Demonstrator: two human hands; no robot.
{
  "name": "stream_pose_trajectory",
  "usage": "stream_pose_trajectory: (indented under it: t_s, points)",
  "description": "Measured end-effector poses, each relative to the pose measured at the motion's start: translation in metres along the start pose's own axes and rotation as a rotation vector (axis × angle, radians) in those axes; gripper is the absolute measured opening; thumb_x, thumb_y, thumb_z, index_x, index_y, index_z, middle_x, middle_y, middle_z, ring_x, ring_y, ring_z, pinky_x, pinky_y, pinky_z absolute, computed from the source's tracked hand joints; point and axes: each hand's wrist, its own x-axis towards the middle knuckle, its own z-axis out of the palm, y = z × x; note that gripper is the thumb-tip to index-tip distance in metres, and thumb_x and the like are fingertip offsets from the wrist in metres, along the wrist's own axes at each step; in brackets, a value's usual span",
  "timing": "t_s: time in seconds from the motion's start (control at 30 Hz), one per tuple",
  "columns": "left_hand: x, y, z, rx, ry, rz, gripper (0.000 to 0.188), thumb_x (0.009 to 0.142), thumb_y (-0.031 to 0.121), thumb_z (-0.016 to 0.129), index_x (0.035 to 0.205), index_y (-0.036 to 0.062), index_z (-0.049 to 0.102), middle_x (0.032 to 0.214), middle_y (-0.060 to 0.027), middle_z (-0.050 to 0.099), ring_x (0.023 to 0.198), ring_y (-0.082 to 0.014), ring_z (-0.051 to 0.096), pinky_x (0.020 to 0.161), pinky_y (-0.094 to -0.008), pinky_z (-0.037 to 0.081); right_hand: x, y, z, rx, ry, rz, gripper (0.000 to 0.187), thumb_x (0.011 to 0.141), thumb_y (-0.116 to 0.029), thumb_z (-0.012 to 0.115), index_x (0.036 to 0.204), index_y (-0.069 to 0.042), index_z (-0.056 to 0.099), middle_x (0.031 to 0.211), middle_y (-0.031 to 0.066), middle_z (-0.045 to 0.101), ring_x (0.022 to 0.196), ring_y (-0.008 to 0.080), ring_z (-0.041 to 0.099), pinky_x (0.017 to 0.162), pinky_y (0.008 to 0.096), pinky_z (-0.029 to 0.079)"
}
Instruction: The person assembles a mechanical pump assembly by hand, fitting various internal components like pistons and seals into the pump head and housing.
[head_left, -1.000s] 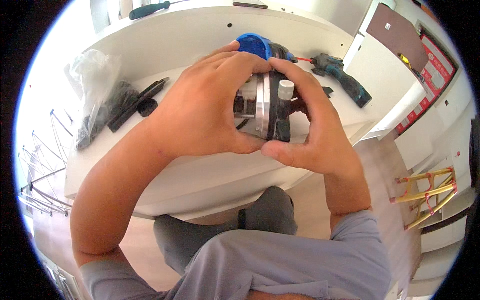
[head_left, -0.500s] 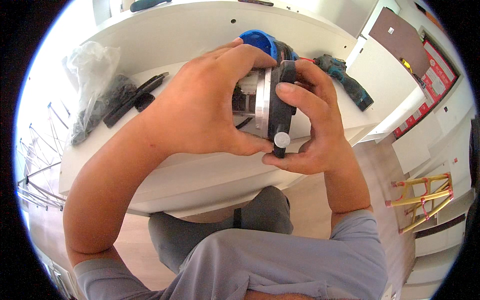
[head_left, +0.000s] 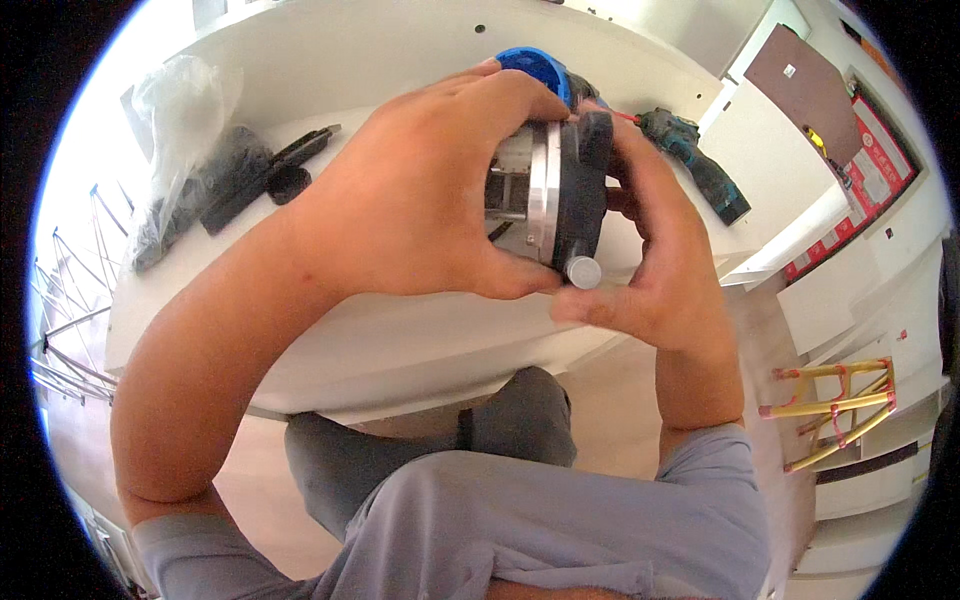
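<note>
A round tool part [head_left: 545, 190] with a silver metal ring and a frame-like body is up in front of me, above the bench. It looks like a router base, though I cannot be sure. On its right side is a thick black plate [head_left: 583, 185] with a silver knob [head_left: 583, 272] at the lower end. My left hand [head_left: 430, 190] is wrapped around the metal body, thumb below and fingers above. Closed around the black plate's right side is my right hand [head_left: 665, 245], slightly blurred. Its thumb lies just under the knob, and some fingertips are hidden behind the plate.
Behind my hands lies a blue, open-ended round tool part [head_left: 535, 68]. A teal-and-black cordless screwdriver [head_left: 695, 160] rests right of it on the white bench [head_left: 400, 345]. To the left are a clear plastic bag [head_left: 185, 130] and black parts [head_left: 270, 180]. A yellow folding stand [head_left: 835, 410] is at right.
My right index finger has left the black plate's face, and the fingers now sit higher and farther behind it. Both hands and the part are slightly farther right and up in view.
</note>
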Motion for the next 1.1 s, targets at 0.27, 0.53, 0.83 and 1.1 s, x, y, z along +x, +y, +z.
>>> stream_pose_trajectory:
  t_s: [0.27,0.53,0.83,1.1]
  points:
    - [0.001,-0.002,0.000,-0.051,0.009,0.023,0.087,0.058,0.033,0.097,0.134,0.0066,0.065,0.125,-0.0195,0.072,0.120,-0.0420,0.070,0.122,-0.0493,0.044,0.008,0.005,-0.003,-0.091,0.034,-0.090,0.119,0.055,-0.039,0.106,0.154,-0.003,0.051,0.145,0.0168,0.059,0.134,0.0323,0.062,0.102,0.0420,0.059]
    - [-0.001,-0.001,-0.005,-0.055,-0.039,-0.024,0.092,0.056,0.035,0.100,0.136,0.0051,0.064,0.127,-0.0188,0.073,0.128,-0.0414,0.067,0.124,-0.0504,0.042,0.016,0.010,-0.012,-0.379,0.028,-0.397,0.110,0.051,-0.032,0.101,0.149,-0.008,0.059,0.147,0.0169,0.062,0.131,0.0383,0.063,0.109,0.0476,0.053]
    - [-0.001,-0.004,-0.005,-0.058,-0.022,0.014,0.091,0.056,0.034,0.100,0.134,0.0052,0.064,0.125,-0.0168,0.073,0.121,-0.0404,0.070,0.125,-0.0505,0.041,0.038,0.033,-0.021,-0.427,0.013,-0.883,0.088,0.064,-0.023,0.096,0.145,-0.011,0.064,0.147,0.0165,0.063,0.128,0.0369,0.068,0.104,0.0489,0.056]
    - [-0.001,-0.002,-0.008,-0.113,-0.036,-0.062,0.094,0.055,0.032,0.100,0.138,0.0033,0.063,0.129,-0.0162,0.071,0.127,-0.0332,0.068,0.124,-0.0469,0.041,0.018,0.027,-0.027,-0.436,0.039,-0.488,0.118,0.056,-0.033,0.102,0.158,-0.009,0.048,0.162,0.0230,0.048,0.152,0.0403,0.046,0.119,0.0515,0.045]
